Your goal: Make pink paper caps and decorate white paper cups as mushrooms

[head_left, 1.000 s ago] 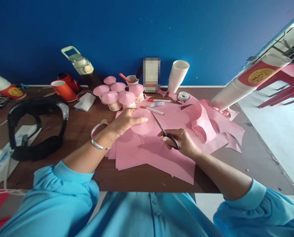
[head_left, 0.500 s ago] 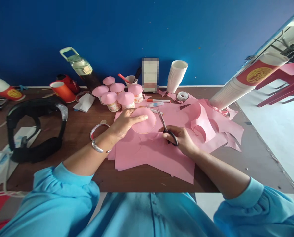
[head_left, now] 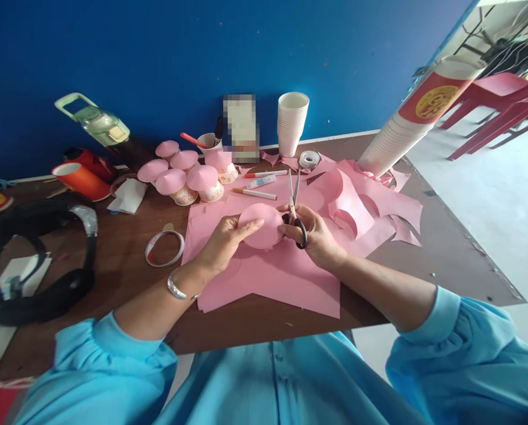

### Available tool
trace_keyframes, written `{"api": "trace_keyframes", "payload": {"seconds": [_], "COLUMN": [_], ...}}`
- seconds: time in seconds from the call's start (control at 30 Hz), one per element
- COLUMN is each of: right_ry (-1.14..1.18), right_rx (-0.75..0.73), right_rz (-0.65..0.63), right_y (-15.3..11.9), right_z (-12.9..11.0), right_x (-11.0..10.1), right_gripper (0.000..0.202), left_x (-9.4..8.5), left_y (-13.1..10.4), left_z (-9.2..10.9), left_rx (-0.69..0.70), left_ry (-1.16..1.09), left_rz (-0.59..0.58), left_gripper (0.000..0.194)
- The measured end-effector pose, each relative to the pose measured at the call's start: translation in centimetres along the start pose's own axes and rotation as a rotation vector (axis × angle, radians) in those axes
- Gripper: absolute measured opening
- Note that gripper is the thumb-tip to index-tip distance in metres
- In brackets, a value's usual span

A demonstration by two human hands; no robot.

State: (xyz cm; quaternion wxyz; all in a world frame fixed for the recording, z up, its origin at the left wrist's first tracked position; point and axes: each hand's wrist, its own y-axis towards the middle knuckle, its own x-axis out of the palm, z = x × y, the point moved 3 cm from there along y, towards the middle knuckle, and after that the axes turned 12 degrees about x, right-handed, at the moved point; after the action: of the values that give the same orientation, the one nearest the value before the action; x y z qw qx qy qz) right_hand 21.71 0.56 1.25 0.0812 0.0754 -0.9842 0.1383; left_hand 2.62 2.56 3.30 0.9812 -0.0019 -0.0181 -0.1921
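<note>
1. Nearest, pink sheets [head_left: 286, 283] lie overlapping on the brown table [head_left: 232, 328], beneath both hands.
2. Over them, the left hand [head_left: 225, 241] pinches a pink paper disc [head_left: 258, 226] between thumb and fingers.
3. The right hand [head_left: 319, 241] grips black-handled scissors [head_left: 293, 208], blades parted and pointing away from the person; its fingertips meet the disc's right edge, though whether they pinch it I cannot tell.
4. Beyond the disc lie two markers [head_left: 257, 193].
5. Farther left stand cups with pink cone tops [head_left: 202, 177].
6. By the blue wall [head_left: 157, 53] rises a white cup stack [head_left: 289, 127].

Forearms [head_left: 157, 301] angled inward, left hand [head_left: 227, 241] pinching, right hand [head_left: 320, 236] curled nearby
</note>
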Motion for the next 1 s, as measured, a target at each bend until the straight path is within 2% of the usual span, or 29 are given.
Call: {"api": "trace_keyframes", "payload": {"seconds": [0.07,0.23,0.37,0.43,0.5,0.57,0.63,0.8,1.0], "right_ry": [-0.074,-0.353,-0.289,-0.212,-0.165,-0.175,-0.217,-0.435,-0.555], "right_rx": [-0.058,-0.164,-0.149,-0.12,-0.083,-0.051,-0.049,-0.11,-0.113], "right_rz": [0.0,-0.078,-0.062,-0.027,0.014,0.038,0.034,-0.01,-0.006], "right_y": [0.0,-0.5,-0.4,-0.2,0.0,0.1,0.0,-0.2,-0.4], "right_z": [-0.1,-0.1,0.0,0.0,0.0,0.0,0.0,-0.1,-0.3], "right_x": [-0.1,0.4,0.3,0.1,-0.2,-0.4,-0.5,-0.4,-0.4], "right_gripper": [0.049,0.028,0.037,0.043,0.049,0.053,0.056,0.055,0.057], "left_x": [-0.2,-1.1,-0.8,-1.0,-1.6,-2.1,-2.5,-2.5,-2.2], "left_y": [0.2,1.0,1.1,1.2,1.4,1.5,1.6,1.4,1.1], "left_z": [0.1,1.0,0.8,0.4,-0.1,-0.5,-0.7,-0.1,1.1], "left_rx": [0.01,0.041,-0.011,0.006,0.039,0.081,0.123,0.204,0.289], "left_ry": [-0.003,0.155,0.197,0.18,0.128,0.066,0.025,0.043,0.057], "left_rz": [-0.038,-0.132,-0.271,-0.2,-0.037,0.105,0.173,0.236,0.215], "left_gripper": [0.032,0.028,0.033,0.038,0.037,0.036,0.035,0.036,0.038]}}
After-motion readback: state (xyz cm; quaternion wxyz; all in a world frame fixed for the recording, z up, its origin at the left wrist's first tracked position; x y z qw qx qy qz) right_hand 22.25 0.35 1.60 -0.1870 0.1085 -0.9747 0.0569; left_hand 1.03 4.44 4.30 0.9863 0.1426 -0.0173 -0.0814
